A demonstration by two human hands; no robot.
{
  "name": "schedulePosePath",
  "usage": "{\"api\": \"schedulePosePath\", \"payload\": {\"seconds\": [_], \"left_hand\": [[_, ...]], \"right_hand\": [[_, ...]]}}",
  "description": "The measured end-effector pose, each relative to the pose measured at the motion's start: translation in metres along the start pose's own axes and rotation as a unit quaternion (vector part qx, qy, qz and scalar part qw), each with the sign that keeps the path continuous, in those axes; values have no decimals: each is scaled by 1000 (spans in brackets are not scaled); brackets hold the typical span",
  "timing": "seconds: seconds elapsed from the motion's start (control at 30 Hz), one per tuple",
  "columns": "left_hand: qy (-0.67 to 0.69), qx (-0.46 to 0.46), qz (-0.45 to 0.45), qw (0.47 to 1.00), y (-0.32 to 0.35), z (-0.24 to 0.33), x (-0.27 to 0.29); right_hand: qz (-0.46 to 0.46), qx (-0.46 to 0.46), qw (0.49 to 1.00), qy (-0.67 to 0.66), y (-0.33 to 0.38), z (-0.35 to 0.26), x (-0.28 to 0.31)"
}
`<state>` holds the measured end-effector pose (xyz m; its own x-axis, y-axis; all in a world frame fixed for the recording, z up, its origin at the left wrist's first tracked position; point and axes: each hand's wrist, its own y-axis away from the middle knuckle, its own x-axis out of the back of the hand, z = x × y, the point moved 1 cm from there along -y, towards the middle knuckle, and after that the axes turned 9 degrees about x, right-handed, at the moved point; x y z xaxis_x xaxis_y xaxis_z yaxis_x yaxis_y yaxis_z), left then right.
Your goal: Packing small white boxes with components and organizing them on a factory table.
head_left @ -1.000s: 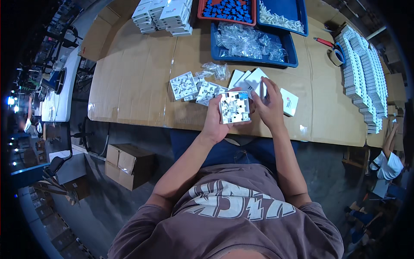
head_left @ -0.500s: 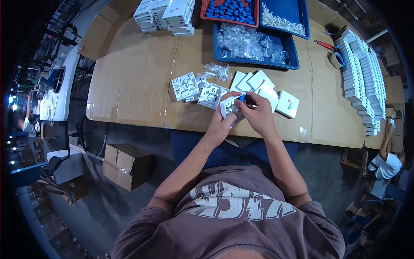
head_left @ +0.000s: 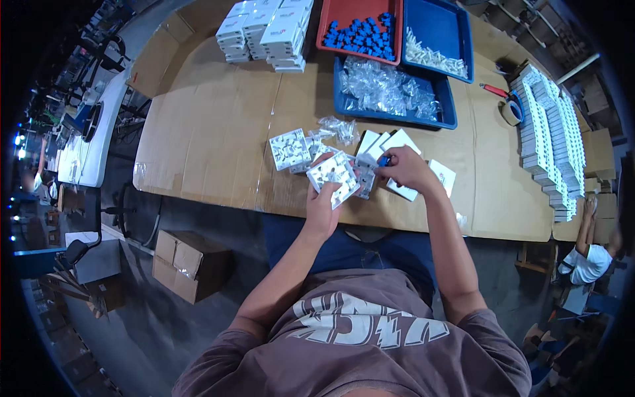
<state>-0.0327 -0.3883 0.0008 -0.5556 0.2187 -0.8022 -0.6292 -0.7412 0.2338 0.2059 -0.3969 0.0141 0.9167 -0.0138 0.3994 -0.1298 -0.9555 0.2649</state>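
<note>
Right hand (head_left: 408, 169) drawn away, pinching blue piece (head_left: 383, 161), left hand (head_left: 321, 212) grasping white casing (head_left: 335, 173)

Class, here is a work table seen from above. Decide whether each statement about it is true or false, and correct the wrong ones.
1. Both hands are empty. False: the left hand holds a white square case and the right hand pinches a small blue piece.
2. Many blue pieces lie in the red tray. True.
3. Clear packets lie in a blue tray. True.
4. Stacks of white cases stand left of the red tray. True.
5. No tape is in sight. False: a roll of tape lies right of the trays.
</note>
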Motion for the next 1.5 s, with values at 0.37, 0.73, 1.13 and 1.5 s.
{"api": "schedulePosePath", "payload": {"seconds": [0.37, 0.73, 1.13, 1.5], "left_hand": [[16, 12, 47, 999, 0, -2, 13], [-125, 18, 125, 984, 14, -10, 30], [-69, 111, 79, 988, 34, 2, 13], [-98, 171, 67, 978, 2, -12, -17]], "right_hand": [[110, 261, 955, 88, -36, -96, 8], [129, 218, 967, -13, 34, -42, -87], [140, 170, 890, 400, 73, 35, -4], [127, 208, 902, 357, 85, 45, -6]]}}
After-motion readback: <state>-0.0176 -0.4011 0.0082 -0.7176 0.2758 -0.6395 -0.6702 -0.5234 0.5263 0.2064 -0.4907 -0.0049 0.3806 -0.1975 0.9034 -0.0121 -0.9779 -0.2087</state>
